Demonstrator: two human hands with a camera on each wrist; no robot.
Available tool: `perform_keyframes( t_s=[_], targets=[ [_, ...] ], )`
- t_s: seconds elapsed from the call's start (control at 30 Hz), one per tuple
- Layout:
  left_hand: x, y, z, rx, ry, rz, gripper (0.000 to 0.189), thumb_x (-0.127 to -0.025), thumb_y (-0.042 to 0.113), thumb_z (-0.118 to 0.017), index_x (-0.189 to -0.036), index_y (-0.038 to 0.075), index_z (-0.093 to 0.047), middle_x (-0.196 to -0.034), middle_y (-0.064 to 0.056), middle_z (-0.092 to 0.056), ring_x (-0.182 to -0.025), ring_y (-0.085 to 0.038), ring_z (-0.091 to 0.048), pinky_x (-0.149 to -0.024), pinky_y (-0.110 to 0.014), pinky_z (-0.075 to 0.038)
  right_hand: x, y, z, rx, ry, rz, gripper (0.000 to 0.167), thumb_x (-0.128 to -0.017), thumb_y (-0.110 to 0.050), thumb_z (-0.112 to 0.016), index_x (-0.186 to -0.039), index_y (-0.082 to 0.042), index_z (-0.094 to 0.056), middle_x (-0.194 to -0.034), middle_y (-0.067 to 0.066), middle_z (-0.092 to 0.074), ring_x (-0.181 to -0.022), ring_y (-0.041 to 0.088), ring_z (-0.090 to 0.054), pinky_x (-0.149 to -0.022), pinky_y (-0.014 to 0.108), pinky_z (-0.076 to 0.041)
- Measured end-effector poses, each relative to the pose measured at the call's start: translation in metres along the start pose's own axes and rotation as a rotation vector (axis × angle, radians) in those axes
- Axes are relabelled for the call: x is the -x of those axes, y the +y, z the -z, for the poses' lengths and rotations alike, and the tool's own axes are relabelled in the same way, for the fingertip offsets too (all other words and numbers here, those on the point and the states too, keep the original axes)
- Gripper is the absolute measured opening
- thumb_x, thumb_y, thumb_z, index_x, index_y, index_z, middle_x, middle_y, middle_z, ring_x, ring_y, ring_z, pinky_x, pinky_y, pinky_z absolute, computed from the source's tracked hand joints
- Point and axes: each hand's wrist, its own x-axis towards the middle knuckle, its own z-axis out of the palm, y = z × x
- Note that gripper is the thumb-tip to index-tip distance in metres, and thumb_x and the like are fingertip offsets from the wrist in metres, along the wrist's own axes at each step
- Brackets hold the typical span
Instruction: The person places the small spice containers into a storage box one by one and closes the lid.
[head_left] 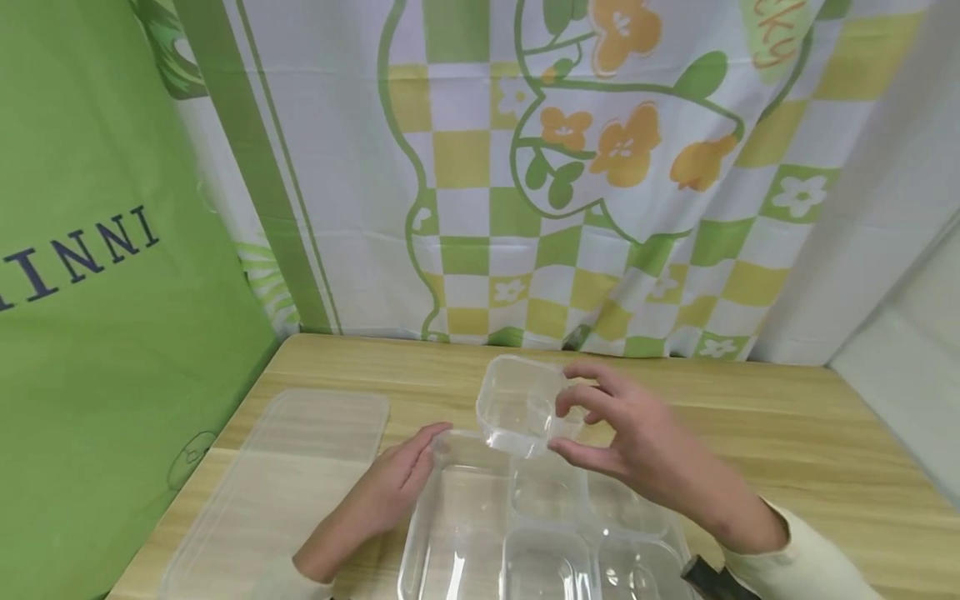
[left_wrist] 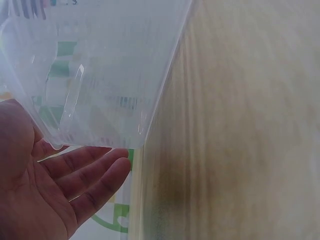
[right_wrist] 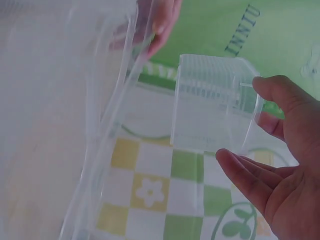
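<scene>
Small clear plastic box (head_left: 517,400), held aloft at the far edge of a large clear compartmented container (head_left: 461,533) on the wooden table (head_left: 772,433). Head view: one long compartment at left, four smaller compartments (head_left: 551,492) at right, plus a flat translucent lid (head_left: 270,492) lying to the left of the container. Right wrist view: faintly ribbed side of the box, visible gap between box and container, and full lettering "INNIU" on the green cloth (head_left: 97,358), cut short in the head view; checked floral curtain (head_left: 517,250) behind. Left wrist view: close-up of the container's outer wall. Box just left of the right hand (head_left: 622,425), pinched at its right side between thumb and curved fingers. Right forearm in from lower right, thumb lowest in the head view. Left hand (head_left: 397,475) at the container's far left corner, fingers extended, slightly apart in the left wrist view.
</scene>
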Motion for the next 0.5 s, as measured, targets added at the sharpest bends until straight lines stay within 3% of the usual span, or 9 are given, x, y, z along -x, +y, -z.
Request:
perform_keyframes(
  t_s=[0.1, 0.3, 0.5],
  targets=[
    [0.000, 0.000, 0.001, -0.004, 0.004, 0.001, 0.040, -0.113, 0.016, -0.038, -0.150, 0.010, -0.051, -0.057, 0.014, -0.035, -0.047, -0.001, -0.031, -0.053, -0.029, -0.043, 0.001, -0.009, -0.004, -0.012, -0.012, 0.021, 0.030, -0.097, -0.052, -0.066, -0.103, -0.022, -0.063, -0.132, 0.009, -0.060, -0.079, 0.010, -0.068, -0.068, 0.031, -0.058],
    [0.001, -0.002, 0.000, -0.012, 0.006, 0.012, 0.041, -0.112, 0.015, -0.038, -0.151, 0.013, -0.050, -0.056, 0.015, -0.035, -0.047, -0.001, -0.032, -0.055, -0.029, -0.044, 0.003, -0.025, -0.011, -0.054, -0.021, 0.073, 0.026, -0.097, -0.046, -0.070, -0.104, -0.022, -0.062, -0.132, 0.008, -0.058, -0.102, 0.021, -0.069, -0.072, 0.031, -0.058],
    [0.001, -0.004, 0.000, 0.002, 0.008, 0.004, 0.041, -0.112, 0.017, -0.037, -0.151, 0.014, -0.050, -0.059, 0.016, -0.034, -0.050, -0.001, -0.032, -0.073, -0.034, -0.052, 0.008, -0.038, -0.020, -0.068, -0.039, 0.100, 0.025, -0.095, -0.043, -0.074, -0.105, -0.023, -0.062, -0.131, 0.008, -0.057, -0.105, 0.018, -0.069, -0.076, 0.030, -0.058]
  ],
)
